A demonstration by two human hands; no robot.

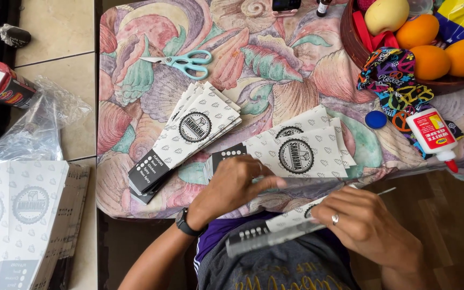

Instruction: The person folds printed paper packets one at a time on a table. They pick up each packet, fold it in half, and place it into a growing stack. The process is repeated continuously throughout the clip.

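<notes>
A flat printed paper sleeve [275, 230] is lying across the person's lap at lower centre, the right hand [366, 225] gripping its upper end, fingers curled over it. The left hand [232, 185] is resting, fingers extended, on the near stack of sleeves [302, 147] at the table edge [135, 207]. Another stack [189, 134] is lying left of centre, scissors [183, 62] above it, a glue bottle [433, 134] at right.

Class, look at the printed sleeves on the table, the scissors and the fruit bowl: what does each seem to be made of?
Printed sleeves: thin card or paper, matte; they lie flat and fan out in stacks.
Scissors: shiny metal blades with smooth pale-teal handles, probably plastic.
Fruit bowl: dark reddish-brown with a slight sheen, possibly wood; unclear.
</notes>
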